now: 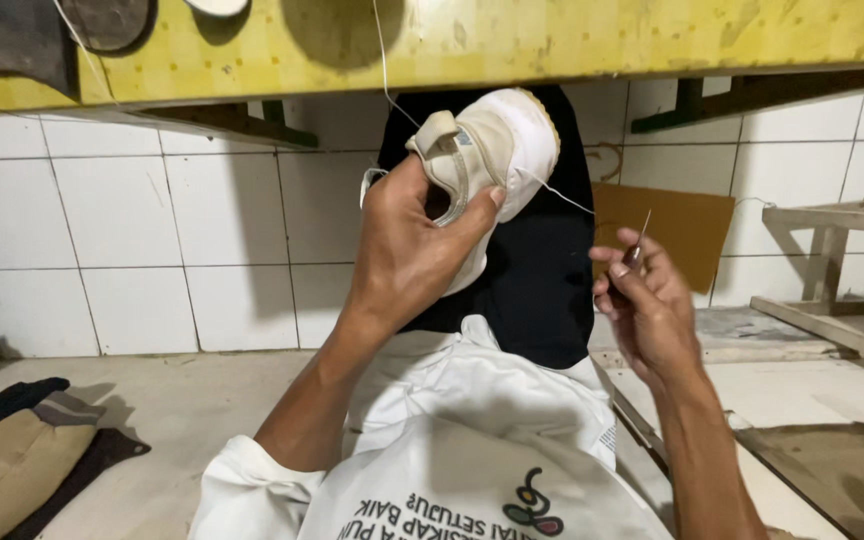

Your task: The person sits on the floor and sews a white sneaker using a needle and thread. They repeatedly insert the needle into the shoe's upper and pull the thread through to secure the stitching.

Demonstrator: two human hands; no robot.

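Left hand (407,250) grips the white canvas shoe (487,155); right hand (642,300) pinches the steel needle (641,235): keep the thin thread (562,195) taut.

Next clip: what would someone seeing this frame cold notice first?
A white shoe, held up at centre frame in the left hand. The right hand, lower right, pinches a needle, and a thin thread runs from the shoe toward it. A yellow table spans the top.
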